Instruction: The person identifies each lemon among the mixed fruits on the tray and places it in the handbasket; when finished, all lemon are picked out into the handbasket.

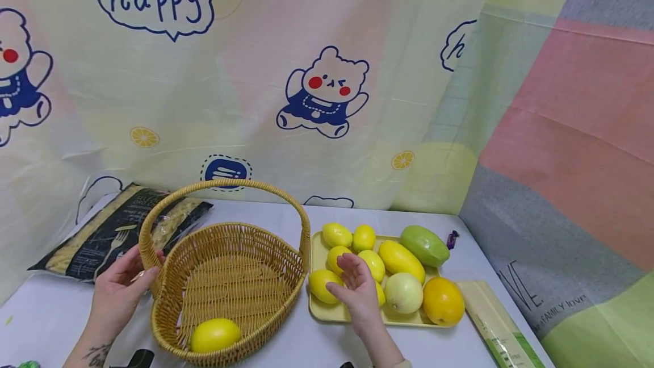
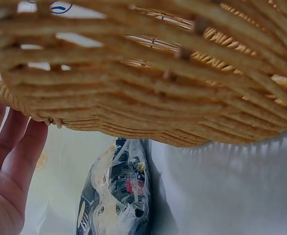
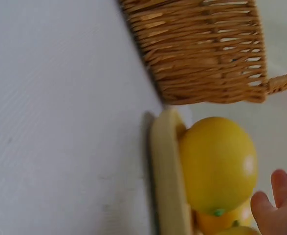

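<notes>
left hand (image 1: 120, 285) open-fingered against basket (image 1: 230, 277); right hand (image 1: 357, 291) spread above lemons (image 1: 324, 285)

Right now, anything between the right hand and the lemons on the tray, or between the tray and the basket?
Nothing visible. The right hand hovers directly over the lemons on the tray. The basket sits just left of the tray, open-topped; only its arched handle spans above the opening.

The table is viewed from above, facing forward and down. The woven tan wicker basket (image 1: 230, 277) (image 2: 148, 68) (image 3: 202, 49) is seen close-up by both wrist views.
</notes>
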A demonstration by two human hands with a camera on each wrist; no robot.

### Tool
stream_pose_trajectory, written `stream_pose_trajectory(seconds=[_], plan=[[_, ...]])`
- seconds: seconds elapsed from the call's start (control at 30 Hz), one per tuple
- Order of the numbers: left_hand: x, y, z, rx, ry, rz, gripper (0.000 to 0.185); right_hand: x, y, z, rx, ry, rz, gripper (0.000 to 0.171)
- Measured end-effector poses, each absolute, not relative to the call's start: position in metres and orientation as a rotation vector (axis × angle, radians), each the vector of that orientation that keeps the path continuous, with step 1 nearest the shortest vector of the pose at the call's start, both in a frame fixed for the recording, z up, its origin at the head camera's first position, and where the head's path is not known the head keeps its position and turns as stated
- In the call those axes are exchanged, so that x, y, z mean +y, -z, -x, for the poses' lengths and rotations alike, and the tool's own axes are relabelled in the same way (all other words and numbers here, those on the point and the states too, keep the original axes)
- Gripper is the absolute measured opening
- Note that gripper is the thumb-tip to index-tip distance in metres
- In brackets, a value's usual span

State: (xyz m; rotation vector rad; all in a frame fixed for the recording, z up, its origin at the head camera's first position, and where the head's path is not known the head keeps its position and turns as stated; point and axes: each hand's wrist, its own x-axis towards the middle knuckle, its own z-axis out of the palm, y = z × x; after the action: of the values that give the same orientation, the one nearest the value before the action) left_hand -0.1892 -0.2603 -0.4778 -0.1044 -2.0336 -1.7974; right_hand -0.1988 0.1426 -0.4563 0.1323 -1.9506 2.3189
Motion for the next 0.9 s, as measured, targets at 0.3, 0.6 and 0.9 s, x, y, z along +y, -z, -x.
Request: stream_pose_trajectory(seconds=[0.3,0.6,0.9], plan=[[-0.286,0.525,0.212,-2.073,1.682,0.008,0.057,0.136,0.476,0.211,-2.006,-2.280,-0.059,0.060],[-0.287,0.523,0.212,-2.049,1.723,0.006,0.057,0.127,0.484,0.218,-2.169,-2.156,0.057,0.062],[-0.281,0.511,0.205,-2.095,1.724,0.006,0.058,0.128,0.490,0.217,-2.404,-2.030,0.085,0.069]])
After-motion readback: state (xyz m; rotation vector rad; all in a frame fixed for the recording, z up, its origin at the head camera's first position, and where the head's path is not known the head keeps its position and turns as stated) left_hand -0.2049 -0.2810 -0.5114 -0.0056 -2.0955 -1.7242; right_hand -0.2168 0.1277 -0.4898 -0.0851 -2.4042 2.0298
